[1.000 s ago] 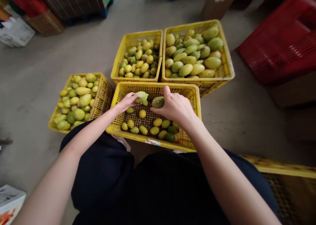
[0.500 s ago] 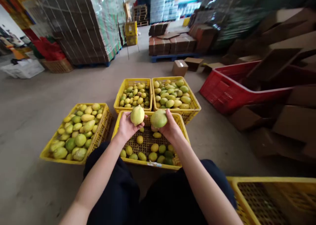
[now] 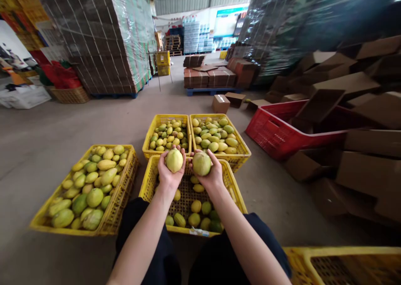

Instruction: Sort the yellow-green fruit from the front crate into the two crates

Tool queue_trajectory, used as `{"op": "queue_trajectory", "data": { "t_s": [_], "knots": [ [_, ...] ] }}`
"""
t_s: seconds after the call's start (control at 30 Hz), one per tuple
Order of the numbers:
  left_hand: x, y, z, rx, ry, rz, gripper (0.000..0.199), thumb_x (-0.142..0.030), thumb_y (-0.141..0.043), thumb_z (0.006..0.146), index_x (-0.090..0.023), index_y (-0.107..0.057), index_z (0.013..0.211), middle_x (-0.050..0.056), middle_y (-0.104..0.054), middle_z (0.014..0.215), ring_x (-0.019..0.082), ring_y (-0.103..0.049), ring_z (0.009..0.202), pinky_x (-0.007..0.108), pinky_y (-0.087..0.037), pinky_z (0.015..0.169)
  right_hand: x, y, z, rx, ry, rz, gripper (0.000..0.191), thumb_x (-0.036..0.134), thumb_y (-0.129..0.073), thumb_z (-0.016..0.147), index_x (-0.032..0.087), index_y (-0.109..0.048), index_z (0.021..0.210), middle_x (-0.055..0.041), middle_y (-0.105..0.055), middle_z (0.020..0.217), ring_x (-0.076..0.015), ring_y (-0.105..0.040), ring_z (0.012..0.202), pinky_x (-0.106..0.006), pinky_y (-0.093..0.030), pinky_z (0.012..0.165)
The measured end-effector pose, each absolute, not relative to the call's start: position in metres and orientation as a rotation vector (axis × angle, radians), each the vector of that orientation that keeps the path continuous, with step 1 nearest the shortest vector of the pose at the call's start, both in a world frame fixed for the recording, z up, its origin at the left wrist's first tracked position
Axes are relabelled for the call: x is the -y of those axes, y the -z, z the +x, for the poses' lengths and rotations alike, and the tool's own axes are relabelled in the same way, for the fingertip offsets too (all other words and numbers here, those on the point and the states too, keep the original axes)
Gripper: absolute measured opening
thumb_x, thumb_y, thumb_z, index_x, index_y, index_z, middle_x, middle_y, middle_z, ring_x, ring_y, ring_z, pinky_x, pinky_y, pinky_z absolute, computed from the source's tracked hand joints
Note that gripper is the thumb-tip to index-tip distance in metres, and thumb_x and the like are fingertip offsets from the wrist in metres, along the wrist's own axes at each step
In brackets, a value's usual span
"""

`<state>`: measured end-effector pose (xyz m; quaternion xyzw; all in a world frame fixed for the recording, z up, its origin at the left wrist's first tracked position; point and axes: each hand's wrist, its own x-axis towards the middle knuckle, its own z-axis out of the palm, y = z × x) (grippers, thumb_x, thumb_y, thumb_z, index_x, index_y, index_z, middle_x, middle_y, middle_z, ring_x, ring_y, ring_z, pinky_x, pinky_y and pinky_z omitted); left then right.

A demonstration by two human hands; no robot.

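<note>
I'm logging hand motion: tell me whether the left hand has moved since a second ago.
Yes: the left hand has gone up in view against the front crate's back rim; it was wholly below that rim, and now its upper part overlaps it.

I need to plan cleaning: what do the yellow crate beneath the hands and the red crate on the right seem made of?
Yellow crate: probably moulded plastic with a slight sheen, judging by its regular latticework and even colour.
Red crate: likely smooth plastic too, given its uniform colour and perforated wall.
</note>
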<state>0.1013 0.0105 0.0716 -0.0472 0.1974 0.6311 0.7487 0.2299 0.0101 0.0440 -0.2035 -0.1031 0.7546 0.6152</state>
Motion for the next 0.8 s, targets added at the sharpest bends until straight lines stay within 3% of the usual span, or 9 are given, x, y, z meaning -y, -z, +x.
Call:
{"op": "queue_trajectory", "data": {
  "t_s": [0.6,0.8],
  "knots": [
    [-0.008,-0.061,0.111,-0.477,-1.367,-0.129,0.019,-0.021,-0.048,0.088,-0.018,-0.067,0.091,0.005,-0.072,0.080,0.015,-0.069,0.075,0.023,-0.057,0.069,-0.004,-0.044,0.228,0.281,-1.723,-0.536,0.020,0.035,-0.066,0.078,0.015,-0.067,0.078,-0.0046,-0.071,0.069,-0.0201,-0.071,0.066,-0.032,-0.061,0.060],
    [-0.007,-0.063,0.113,-0.475,-1.388,-0.138,0.021,-0.025,-0.047,0.090,-0.017,-0.066,0.091,0.006,-0.071,0.081,0.016,-0.069,0.078,0.025,-0.058,0.072,-0.002,-0.050,0.225,0.136,-1.695,-0.606,0.023,0.036,-0.057,0.082,0.015,-0.066,0.082,-0.0064,-0.071,0.070,-0.0213,-0.071,0.069,-0.035,-0.062,0.064]
  ]
}}
